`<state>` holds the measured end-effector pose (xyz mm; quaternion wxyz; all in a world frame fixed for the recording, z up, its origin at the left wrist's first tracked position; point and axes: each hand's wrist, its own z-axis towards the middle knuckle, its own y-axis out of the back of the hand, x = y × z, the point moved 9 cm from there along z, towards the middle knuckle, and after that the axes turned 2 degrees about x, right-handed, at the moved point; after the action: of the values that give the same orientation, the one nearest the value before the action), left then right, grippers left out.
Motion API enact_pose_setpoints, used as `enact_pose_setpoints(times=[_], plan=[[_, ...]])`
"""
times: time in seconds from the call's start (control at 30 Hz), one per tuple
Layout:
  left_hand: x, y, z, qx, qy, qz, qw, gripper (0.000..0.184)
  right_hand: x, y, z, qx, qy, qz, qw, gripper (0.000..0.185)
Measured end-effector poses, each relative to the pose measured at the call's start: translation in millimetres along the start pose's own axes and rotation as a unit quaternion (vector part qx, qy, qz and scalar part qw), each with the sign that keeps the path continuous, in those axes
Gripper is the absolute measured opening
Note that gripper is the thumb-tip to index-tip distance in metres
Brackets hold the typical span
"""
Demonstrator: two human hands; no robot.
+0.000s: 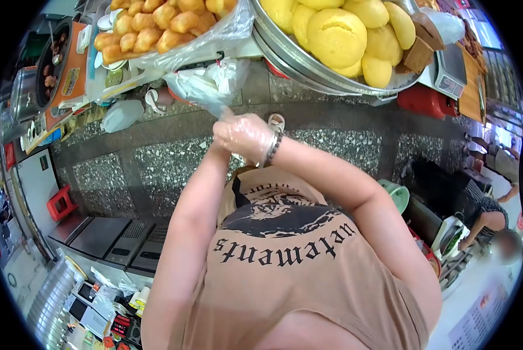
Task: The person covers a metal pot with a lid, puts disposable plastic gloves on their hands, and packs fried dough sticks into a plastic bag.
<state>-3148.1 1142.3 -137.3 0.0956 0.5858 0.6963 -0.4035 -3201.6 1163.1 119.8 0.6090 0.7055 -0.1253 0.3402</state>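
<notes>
My right hand (pixel 248 135) wears a thin clear plastic glove, with a dark beaded bracelet (pixel 273 149) at the wrist. Its fingers are closed around the gathered end of a clear plastic bag (pixel 210 83), which bulges beyond my hands with white, crumpled contents. My left hand (pixel 219 142) meets the right one at the bag's narrow end. Most of its fingers are hidden behind the right hand, so their grip does not show. Both hands are in front of my brown shirt (pixel 308 280), below the counter edge.
Golden fried dough pieces (pixel 156 26) lie on plastic at the upper left. Yellow round buns (pixel 337 38) fill a metal tray (pixel 308 76); brown cake pieces (pixel 419 55) sit beside them. A scale (pixel 450 73) stands right. A red stool (pixel 61 202) is at left; another person (pixel 489 216) is at right.
</notes>
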Motion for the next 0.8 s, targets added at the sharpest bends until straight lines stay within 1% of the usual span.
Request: enact_pose_setpoints(times=[0.03, 0.07, 0.1, 0.13, 0.17, 0.2, 0.23, 0.27, 0.3, 0.33, 0.37, 0.4, 0.43, 0.47, 0.5, 0.53, 0.57, 0.6, 0.63, 0.67, 0.7, 0.73, 0.77, 0.8], plan=[[-10.1, -7.5, 12.0, 0.004, -0.024, -0.015, 1.000, 0.085, -2.4, 19.0, -5.4, -0.072, -0.009, 0.075, 0.995, 0.007], [-14.2, -14.4, 29.8, 0.004, -0.028, -0.016, 0.999, 0.085, -10.8, 36.3, -12.3, -0.141, -0.018, 0.150, 0.978, 0.009], [-44.8, -10.4, 44.2, -0.114, -0.128, 0.353, 0.920, 0.088, -25.6, 40.1, -18.1, -0.146, -0.034, 0.196, 0.969, 0.011], [-73.3, -23.4, 48.8, -0.217, -0.207, 0.663, 0.686, 0.091, -43.8, 36.3, -21.5, -0.079, -0.081, 0.213, 0.970, 0.012], [-90.8, -42.5, 46.6, -0.242, -0.169, 0.651, 0.699, 0.069, -69.6, 22.8, -29.7, -0.049, -0.130, 0.248, 0.959, 0.013], [-108.2, -53.1, 51.4, -0.245, -0.171, 0.650, 0.699, 0.069, -97.0, -1.4, -41.0, -0.018, -0.179, 0.282, 0.942, 0.014], [-99.3, -56.5, 69.6, -0.153, -0.064, 0.670, 0.723, 0.066, -119.0, -15.1, -51.7, -0.026, -0.190, 0.251, 0.949, 0.017], [-78.7, -57.6, 80.4, -0.058, 0.044, 0.675, 0.734, 0.063, -132.2, -14.6, -56.7, -0.033, -0.200, 0.219, 0.954, 0.021], [-77.0, -60.2, 75.5, -0.102, 0.016, 0.681, 0.725, 0.052, -158.6, -37.5, -67.4, 0.059, -0.307, 0.259, 0.914, 0.039], [-68.3, -63.3, 61.9, -0.107, 0.019, 0.679, 0.726, 0.052, -167.8, -48.3, -63.5, 0.065, -0.304, 0.260, 0.914, 0.039], [-69.2, -84.2, 41.4, -0.073, -0.073, 0.693, 0.714, 0.045, -181.9, -38.2, -59.8, -0.085, -0.288, 0.149, 0.942, 0.049], [-70.5, -105.7, 18.0, -0.039, -0.162, 0.700, 0.694, 0.039, -184.0, -26.9, -63.9, -0.231, -0.263, 0.035, 0.936, 0.059], [-65.7, -122.0, 3.4, 0.019, -0.140, 0.686, 0.714, 0.040, -193.9, -40.4, -56.0, -0.206, -0.262, 0.051, 0.941, 0.069], [-57.9, -135.3, -8.8, 0.076, -0.118, 0.668, 0.731, 0.043, -198.8, -42.7, -47.4, -0.200, -0.259, 0.051, 0.944, 0.069], [-45.1, -119.7, -12.9, 0.037, -0.146, 0.565, 0.811, 0.042, -208.1, -51.6, -39.9, -0.190, -0.268, 0.143, 0.934, 0.064], [-48.9, -112.8, -16.0, 0.034, -0.145, 0.563, 0.813, 0.042, -217.6, -61.5, -31.1, -0.179, -0.276, 0.235, 0.915, 0.059], [-54.9, -99.9, -18.1, 0.048, -0.131, 0.464, 0.875, 0.044, -232.1, -62.5, -28.1, -0.149, -0.325, 0.256, 0.898, 0.046], [-61.0, -86.1, -20.5, 0.061, -0.115, 0.359, 0.924, 0.046, -237.4, -54.2, -30.4, -0.175, -0.348, 0.234, 0.891, 0.036], [-65.2, -39.0, -9.4, -0.064, -0.151, 0.294, 0.942, 0.055, -241.6, -58.6, -29.4, -0.118, -0.375, 0.265, 0.880, 0.040], [-67.6, -14.2, -9.8, -0.122, -0.134, 0.311, 0.933, 0.073, -249.2, -66.7, -31.8, -0.060, -0.401, 0.295, 0.865, 0.044], [-64.6, -7.9, -2.1, -0.087, -0.108, 0.397, 0.907, 0.083, -223.0, -66.4, -11.6, 0.094, -0.192, -0.065, 0.975, 0.042], [-59.4, -4.2, 3.1, -0.049, -0.081, 0.479, 0.872, 0.093, -232.7, -73.8, -14.7, 0.099, -0.195, -0.062, 0.974, 0.042], [-50.3, -25.0, -4.1, 0.020, -0.002, 0.421, 0.907, 0.106, -250.7, -95.2, -19.7, 0.110, -0.243, 0.156, 0.951, 0.042], [-45.4, -23.8, 2.8, 0.022, -0.003, 0.422, 0.906, 0.106, -261.9, -116.0, -23.1, 0.113, -0.277, 0.366, 0.881, 0.043]])
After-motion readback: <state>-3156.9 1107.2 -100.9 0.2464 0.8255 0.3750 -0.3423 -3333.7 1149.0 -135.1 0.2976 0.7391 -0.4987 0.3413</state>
